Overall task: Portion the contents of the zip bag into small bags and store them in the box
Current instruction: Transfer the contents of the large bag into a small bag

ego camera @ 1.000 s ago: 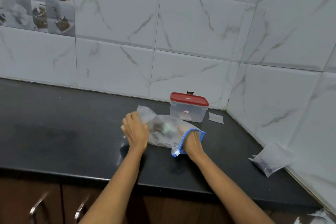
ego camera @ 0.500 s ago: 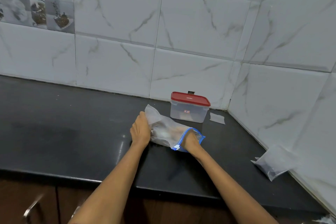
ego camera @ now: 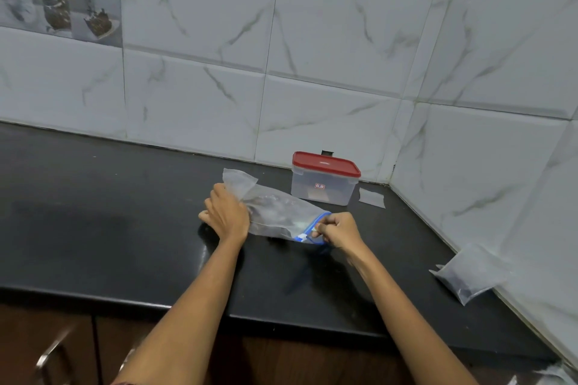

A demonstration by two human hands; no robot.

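A clear zip bag (ego camera: 278, 211) with a blue zip edge lies on the black counter (ego camera: 109, 228), dark contents showing inside. My left hand (ego camera: 226, 217) grips its closed far end. My right hand (ego camera: 339, 230) is out of the bag, fingers curled at the blue mouth, pinching the zip edge. Behind the bag stands a clear box (ego camera: 323, 180) with a red lid on. A small filled bag (ego camera: 469, 272) leans against the right wall. A flat empty small bag (ego camera: 372, 197) lies to the right of the box.
White marble tile walls meet in a corner behind the box. The counter's front edge runs below my forearms, with brown cupboard doors and metal handles (ego camera: 51, 356) underneath. More plastic shows at the bottom right corner (ego camera: 553, 375).
My right hand has come out of the zip bag's mouth and now pinches its blue edge. My left hand stays on the far end, and the bag lies flatter.
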